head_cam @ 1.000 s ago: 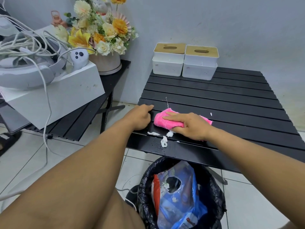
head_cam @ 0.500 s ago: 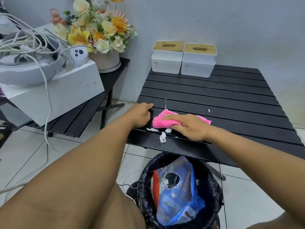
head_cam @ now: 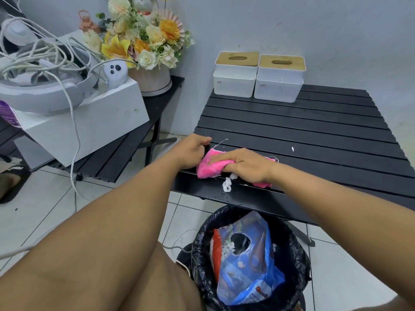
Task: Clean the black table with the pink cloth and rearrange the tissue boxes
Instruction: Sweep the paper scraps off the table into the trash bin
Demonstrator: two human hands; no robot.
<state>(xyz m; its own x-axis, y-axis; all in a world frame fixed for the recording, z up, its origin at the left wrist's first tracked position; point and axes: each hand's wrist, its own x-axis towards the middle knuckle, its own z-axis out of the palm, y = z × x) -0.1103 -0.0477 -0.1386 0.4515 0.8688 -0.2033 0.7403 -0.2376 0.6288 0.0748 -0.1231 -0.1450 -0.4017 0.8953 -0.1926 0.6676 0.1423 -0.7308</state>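
On the black table's (head_cam: 314, 122) near edge, right hand (head_cam: 247, 166) bunched around pink cloth (head_cam: 208, 169), left hand (head_cam: 190, 149) curled around its corner.

place: a room in a home, a lived-in corner by a plain wall (head_cam: 314, 30)
floor: pale tiles (head_cam: 45, 221)
furniture: two low slatted tables, the black table (head_cam: 314, 135) and a side table (head_cam: 125, 153)
household things: two tissue boxes (head_cam: 234, 84) with wooden lids, a flower arrangement (head_cam: 143, 41) in a pot (head_cam: 152, 83), a cat figurine (head_cam: 143, 3)
clutter: a white box (head_cam: 89, 122) piled with a headset (head_cam: 40, 99), a controller (head_cam: 115, 72) and cables (head_cam: 45, 48)
waste: a bin (head_cam: 202, 254) lined in black plastic, on the floor
footwear: a sandal (head_cam: 11, 182) at the left edge
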